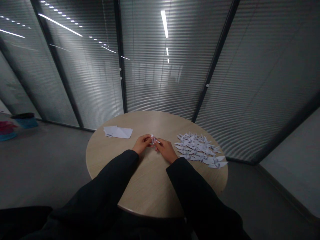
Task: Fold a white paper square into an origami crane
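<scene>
A small piece of folded white paper (153,138) is pinched between my two hands above the middle of the round table. My left hand (143,143) grips it from the left with the fingers closed. From the right, my right hand (165,148) holds its other side, also with closed fingers. The fingers cover much of the paper, so its exact shape cannot be made out. To the right of my hands lies a spread of several folded white paper cranes (197,148). Flat white paper sheets (122,132) lie on the left of the table, overlapping.
The round wooden table (147,196) stands close to a glass partition with blinds (165,90). Its rounded edge curves around my forearms. Far left on the floor are a blue bucket with a dark top (26,121) and a red and blue container (7,130).
</scene>
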A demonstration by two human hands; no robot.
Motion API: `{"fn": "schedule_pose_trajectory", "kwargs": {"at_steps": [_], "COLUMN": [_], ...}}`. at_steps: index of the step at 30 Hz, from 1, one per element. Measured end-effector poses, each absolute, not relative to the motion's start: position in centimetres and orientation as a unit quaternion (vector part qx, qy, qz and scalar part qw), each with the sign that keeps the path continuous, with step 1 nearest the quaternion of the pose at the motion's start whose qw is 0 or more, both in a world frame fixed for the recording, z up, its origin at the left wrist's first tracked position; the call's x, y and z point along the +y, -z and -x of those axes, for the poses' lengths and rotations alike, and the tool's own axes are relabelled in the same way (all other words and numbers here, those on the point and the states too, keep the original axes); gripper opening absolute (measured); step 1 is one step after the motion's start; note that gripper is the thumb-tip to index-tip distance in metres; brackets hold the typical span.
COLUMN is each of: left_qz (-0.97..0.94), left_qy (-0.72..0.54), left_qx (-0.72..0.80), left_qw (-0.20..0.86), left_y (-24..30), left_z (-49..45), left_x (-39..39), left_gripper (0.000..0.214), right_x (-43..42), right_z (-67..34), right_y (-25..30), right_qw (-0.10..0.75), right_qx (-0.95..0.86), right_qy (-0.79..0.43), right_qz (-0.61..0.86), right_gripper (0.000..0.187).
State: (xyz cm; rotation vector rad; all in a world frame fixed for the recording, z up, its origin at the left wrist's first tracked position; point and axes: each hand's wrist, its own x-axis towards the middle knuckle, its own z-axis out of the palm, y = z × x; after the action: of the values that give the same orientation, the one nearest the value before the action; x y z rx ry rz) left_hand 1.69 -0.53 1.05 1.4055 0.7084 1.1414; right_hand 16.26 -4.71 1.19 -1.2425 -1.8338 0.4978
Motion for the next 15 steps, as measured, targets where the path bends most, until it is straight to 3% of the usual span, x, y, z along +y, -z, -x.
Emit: {"fn": "schedule_pose_trajectory", "kwargs": {"at_steps": [15], "left_qz": [-0.606], "left_qy": [-0.516], "left_qx": [0.284], "left_qw": [0.536], "left_y": [-1.08], "left_z": [-1.73], "left_x": [-0.43], "left_gripper": [0.045], "right_x": [-4.85], "right_z": [-16.21], "right_y": [-1.39], "right_qw": [0.41], "right_qx": [-0.736], "right_qy": [-0.198], "right_qz": [0.501], "right_gripper": [0.026]}}
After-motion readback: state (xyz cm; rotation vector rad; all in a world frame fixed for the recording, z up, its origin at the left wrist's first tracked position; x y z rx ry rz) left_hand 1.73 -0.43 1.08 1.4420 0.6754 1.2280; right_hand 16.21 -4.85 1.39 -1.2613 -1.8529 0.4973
